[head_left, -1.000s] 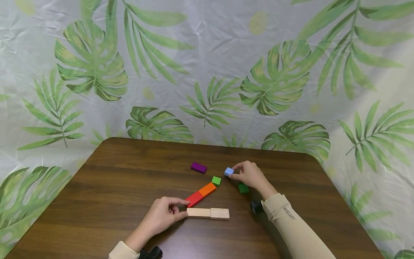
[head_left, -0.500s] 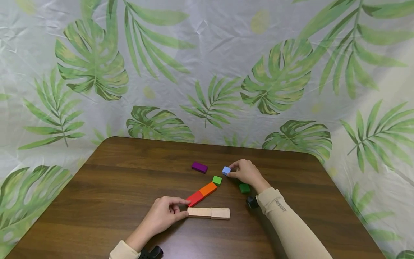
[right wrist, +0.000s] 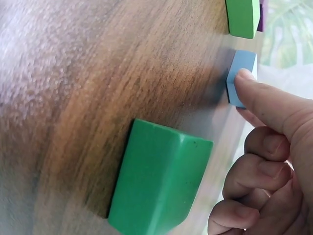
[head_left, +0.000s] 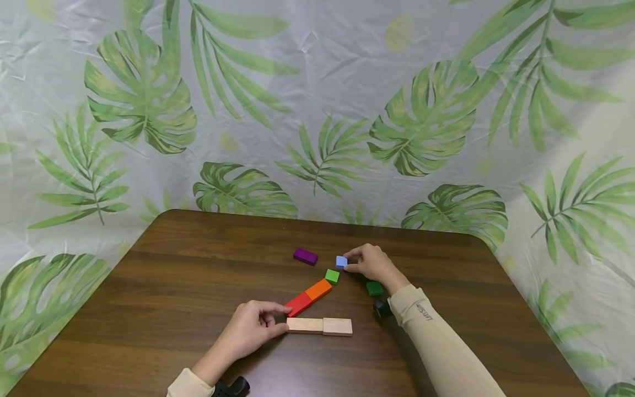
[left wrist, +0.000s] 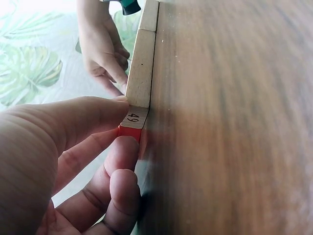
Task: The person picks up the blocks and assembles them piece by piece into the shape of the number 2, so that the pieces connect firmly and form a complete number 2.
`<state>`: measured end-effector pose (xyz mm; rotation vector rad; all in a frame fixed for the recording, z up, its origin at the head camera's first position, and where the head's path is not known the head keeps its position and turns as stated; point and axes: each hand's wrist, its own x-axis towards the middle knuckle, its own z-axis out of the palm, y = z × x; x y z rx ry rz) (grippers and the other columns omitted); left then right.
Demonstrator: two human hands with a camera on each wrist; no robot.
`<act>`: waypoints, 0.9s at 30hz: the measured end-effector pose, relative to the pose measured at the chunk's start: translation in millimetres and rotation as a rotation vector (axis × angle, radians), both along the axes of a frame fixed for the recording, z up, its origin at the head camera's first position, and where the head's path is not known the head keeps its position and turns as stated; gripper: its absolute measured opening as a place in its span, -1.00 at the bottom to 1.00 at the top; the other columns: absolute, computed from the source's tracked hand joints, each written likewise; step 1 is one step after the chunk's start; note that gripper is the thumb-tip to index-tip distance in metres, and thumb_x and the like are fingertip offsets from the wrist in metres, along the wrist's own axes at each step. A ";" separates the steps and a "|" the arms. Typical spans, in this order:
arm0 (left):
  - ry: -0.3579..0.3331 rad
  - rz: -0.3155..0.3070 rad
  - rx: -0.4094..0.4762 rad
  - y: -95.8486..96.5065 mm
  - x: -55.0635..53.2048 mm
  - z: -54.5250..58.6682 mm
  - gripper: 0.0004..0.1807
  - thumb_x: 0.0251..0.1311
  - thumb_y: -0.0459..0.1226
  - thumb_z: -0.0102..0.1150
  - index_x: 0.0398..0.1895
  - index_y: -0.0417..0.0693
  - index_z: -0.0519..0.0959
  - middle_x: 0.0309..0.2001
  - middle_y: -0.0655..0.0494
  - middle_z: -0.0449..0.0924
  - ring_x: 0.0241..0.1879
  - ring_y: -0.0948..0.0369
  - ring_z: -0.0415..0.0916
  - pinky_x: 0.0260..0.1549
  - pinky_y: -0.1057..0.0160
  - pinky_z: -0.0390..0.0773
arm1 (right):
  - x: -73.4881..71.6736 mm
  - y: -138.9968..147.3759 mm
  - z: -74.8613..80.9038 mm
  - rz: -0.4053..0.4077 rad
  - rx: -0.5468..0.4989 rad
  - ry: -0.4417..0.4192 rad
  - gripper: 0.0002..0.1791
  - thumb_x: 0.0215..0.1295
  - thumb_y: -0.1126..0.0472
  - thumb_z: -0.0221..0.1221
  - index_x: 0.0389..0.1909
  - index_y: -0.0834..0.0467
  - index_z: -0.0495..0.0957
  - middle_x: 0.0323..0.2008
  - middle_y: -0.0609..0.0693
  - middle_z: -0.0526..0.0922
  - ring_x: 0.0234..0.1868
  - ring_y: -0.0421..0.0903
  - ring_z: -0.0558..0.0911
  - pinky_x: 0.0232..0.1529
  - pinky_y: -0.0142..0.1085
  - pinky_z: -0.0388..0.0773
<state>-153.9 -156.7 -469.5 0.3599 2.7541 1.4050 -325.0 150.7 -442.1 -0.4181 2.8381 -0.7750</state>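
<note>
My right hand (head_left: 378,264) pinches a light blue block (head_left: 340,262) between thumb and index finger, low over the table just beyond a light green block (head_left: 332,276). In the right wrist view a small gap shows between the two. The light green block meets the far end of a slanted row, an orange block (head_left: 318,289) and a red block (head_left: 299,304). My left hand (head_left: 248,329) holds the row's near corner, index finger on the red block and thumb at the end of a plain wooden block (head_left: 305,326) marked 49 (left wrist: 133,117).
A second plain block (head_left: 338,327) continues the straight wooden row to the right. A dark green block (head_left: 374,288) lies beside my right wrist. Farther back is a purple block (head_left: 305,256). The brown table (head_left: 198,248) ends at a leaf-print curtain (head_left: 317,110).
My right hand has carried the light blue block left, closer to the light green block. My left hand and the rest of the blocks have stayed put.
</note>
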 end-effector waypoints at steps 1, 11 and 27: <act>-0.002 0.000 0.001 -0.2 -0.2 -0.2 -0.74 0.19 -0.22 0.59 -0.04 0.10 0.85 -0.60 0.33 0.52 -0.64 0.45 0.29 -0.60 0.43 0.29 | -0.2 -0.6 -0.1 0.003 -0.002 -0.002 -0.59 0.37 0.11 0.46 0.20 0.08 0.77 -0.68 -0.10 0.34 -0.63 -0.18 0.28 -0.52 -0.33 0.22; -0.005 -0.003 0.009 -0.6 -0.2 -0.8 -0.73 0.19 -0.21 0.59 -0.03 0.10 0.84 -0.60 0.33 0.52 -0.64 0.46 0.29 -0.60 0.43 0.29 | -6.9 9.2 -4.5 0.127 -0.152 -0.072 -0.54 0.42 0.15 0.41 0.27 0.21 0.67 -0.63 -0.11 0.29 -0.57 -0.17 0.24 -0.45 -0.33 0.22; 0.003 -0.007 0.033 -0.9 0.4 0.0 -0.72 0.18 -0.21 0.60 -0.03 0.09 0.85 -0.60 0.32 0.52 -0.63 0.45 0.30 -0.60 0.42 0.30 | -10.3 11.6 -5.8 0.074 -0.288 -0.155 -0.65 0.43 0.22 0.38 0.15 0.27 0.65 -0.61 -0.11 0.30 -0.55 -0.17 0.24 -0.42 -0.33 0.24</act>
